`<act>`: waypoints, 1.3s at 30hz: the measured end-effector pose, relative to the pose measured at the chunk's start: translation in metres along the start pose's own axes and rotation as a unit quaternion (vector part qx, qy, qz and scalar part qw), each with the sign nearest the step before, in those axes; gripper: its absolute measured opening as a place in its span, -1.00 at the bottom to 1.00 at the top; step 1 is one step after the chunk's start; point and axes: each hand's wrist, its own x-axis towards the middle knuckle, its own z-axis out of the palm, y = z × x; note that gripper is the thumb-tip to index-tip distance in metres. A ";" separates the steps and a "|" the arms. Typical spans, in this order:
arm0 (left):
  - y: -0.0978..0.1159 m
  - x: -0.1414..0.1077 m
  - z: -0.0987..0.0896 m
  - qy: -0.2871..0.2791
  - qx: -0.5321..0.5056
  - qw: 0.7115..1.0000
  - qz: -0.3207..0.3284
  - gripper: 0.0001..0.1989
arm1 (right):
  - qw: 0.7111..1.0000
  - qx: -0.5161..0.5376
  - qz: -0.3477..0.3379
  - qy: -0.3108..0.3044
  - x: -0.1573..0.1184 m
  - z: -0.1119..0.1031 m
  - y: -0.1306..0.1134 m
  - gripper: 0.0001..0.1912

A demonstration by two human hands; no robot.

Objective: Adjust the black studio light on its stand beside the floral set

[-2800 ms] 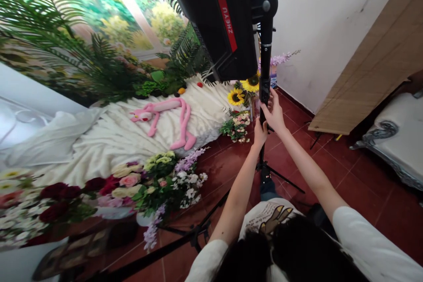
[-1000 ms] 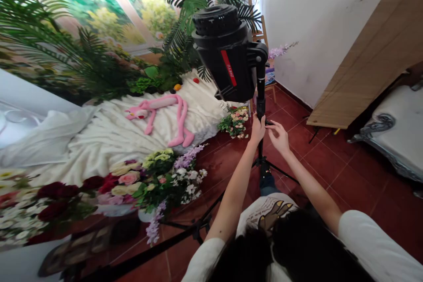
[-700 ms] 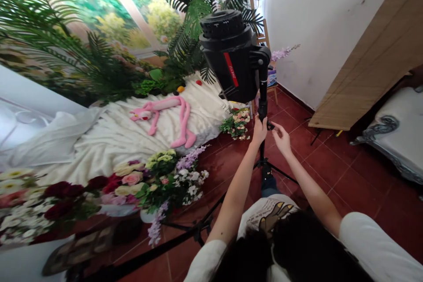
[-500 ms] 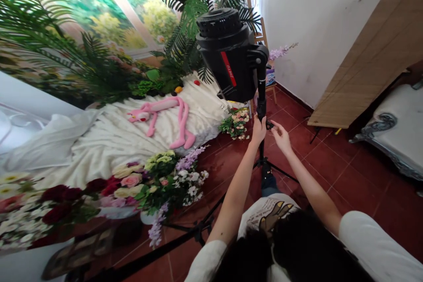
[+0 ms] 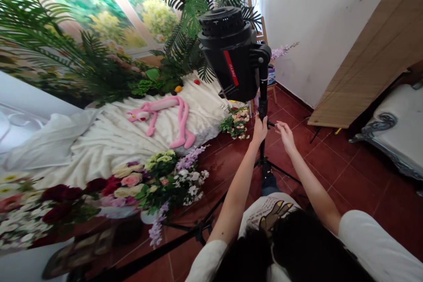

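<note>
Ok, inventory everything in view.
Studio light: one, black and red, upper middle
Light stand: one, black, beneath the light
Tripod: one, black, lower left
Pink Panther plush: one, pink, on the blanket
Blanket: one, cream, left
Flowers: many, multicoloured, mostly lower left
Palm fronds: several, green, top
Garden backdrop: one, multicoloured, upper left
Panel: one, brown, right
Carved furniture: one, white and silver, right
Floor tiles: many, red, below
Shirt: one, white, bottom
Left hand: one, around the stand
Right hand: one, beside the stand's knob

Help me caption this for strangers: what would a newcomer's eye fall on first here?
Probably the black studio light with its red stripe, above centre, on a stand gripped by the left hand. Then the pink plush toy lying on the cream blanket to the left, and the flowers at lower left.
</note>
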 end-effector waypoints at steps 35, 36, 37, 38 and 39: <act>0.007 -0.002 -0.001 0.007 -0.005 1.000 -0.008 -0.42 | 0.926 -0.290 -0.215 -0.111 -0.012 -0.012 -0.010 -0.57; 0.008 -0.001 -0.001 0.007 -0.003 1.000 -0.009 -0.43 | 0.927 -0.289 -0.213 -0.105 -0.011 -0.012 -0.009 -0.56; 0.008 -0.001 -0.001 0.006 -0.001 1.000 -0.010 -0.44 | 0.929 -0.288 -0.209 -0.099 -0.010 -0.011 -0.009 -0.55; 0.008 -0.001 -0.001 0.007 0.000 1.000 -0.010 -0.44 | 0.932 -0.286 -0.205 -0.092 -0.009 -0.009 -0.009 -0.54; 0.009 -0.001 -0.001 0.007 0.001 1.000 -0.010 -0.44 | 0.934 -0.282 -0.202 -0.086 -0.008 -0.008 -0.009 -0.52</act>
